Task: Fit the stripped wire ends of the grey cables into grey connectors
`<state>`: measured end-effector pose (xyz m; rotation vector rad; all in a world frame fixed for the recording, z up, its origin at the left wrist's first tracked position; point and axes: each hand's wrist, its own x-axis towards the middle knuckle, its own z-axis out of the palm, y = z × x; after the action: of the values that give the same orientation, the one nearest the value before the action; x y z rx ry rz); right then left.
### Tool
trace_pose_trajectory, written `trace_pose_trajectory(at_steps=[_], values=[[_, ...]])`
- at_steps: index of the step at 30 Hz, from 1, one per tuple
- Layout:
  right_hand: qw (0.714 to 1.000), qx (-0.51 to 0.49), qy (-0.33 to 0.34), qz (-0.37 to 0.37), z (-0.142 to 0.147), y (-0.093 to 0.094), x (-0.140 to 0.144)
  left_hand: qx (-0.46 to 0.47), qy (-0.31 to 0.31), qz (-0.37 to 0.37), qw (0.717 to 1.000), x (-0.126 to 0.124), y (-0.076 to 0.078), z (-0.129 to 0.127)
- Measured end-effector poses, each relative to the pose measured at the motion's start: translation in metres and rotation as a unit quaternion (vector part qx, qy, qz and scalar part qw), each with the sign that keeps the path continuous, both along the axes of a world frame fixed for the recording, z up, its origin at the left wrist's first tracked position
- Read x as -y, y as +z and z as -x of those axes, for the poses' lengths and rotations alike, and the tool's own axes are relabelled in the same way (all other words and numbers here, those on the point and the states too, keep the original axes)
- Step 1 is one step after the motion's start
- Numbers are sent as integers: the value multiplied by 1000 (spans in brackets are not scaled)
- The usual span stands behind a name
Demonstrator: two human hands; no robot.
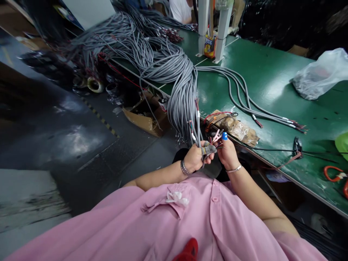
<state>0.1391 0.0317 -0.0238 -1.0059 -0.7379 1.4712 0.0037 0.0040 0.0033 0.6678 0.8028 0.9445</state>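
Observation:
My left hand [196, 156], with a grey cover on a finger or thumb, is closed round the end of a grey cable [199, 136]. Thin coloured wires [210, 140] fan out from that end. Just right of it, my right hand [227, 152] is closed at the wires, with a blue cap [224, 136] on the thumb. A pale pink piece [216, 136] shows between the hands; its kind is unclear. Behind them, a thick bundle of grey cables [174, 67] hangs over the table edge. Several cables near my left hand have white bands and bared coloured wires.
The green table [269, 79] carries several separate grey cables [244, 96], a taped cardboard piece [239, 128], a black clip [297, 146], a plastic bag [320, 76] and orange-handled tool [333, 174]. White posts [221, 32] rise at the back. A cardboard box [146, 119] stands below; another person [181, 11] is behind.

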Motion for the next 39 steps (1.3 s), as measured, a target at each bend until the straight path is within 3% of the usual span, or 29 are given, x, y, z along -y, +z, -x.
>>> trace_pose_trajectory(at_steps=[3,8,12,24,31,39], values=[[998,31,-40,-32,3,-3,0,0,-11,3,1000,-3,-3,-1],[993,-118,7,24,6,-1,-7,4,-20,11,1000,-5,-11,-1],[983,-178,3,47,7,1,-10,0,-23,14,1000,-6,-15,-2],[976,-212,-2,59,9,1,-9,-40,-6,-3,999,-2,-14,-2],[970,-221,62,85,3,2,-4,-64,1,-30,997,10,-7,-1],[982,-177,23,62,2,15,-1,-51,35,-22,998,8,-4,-2]])
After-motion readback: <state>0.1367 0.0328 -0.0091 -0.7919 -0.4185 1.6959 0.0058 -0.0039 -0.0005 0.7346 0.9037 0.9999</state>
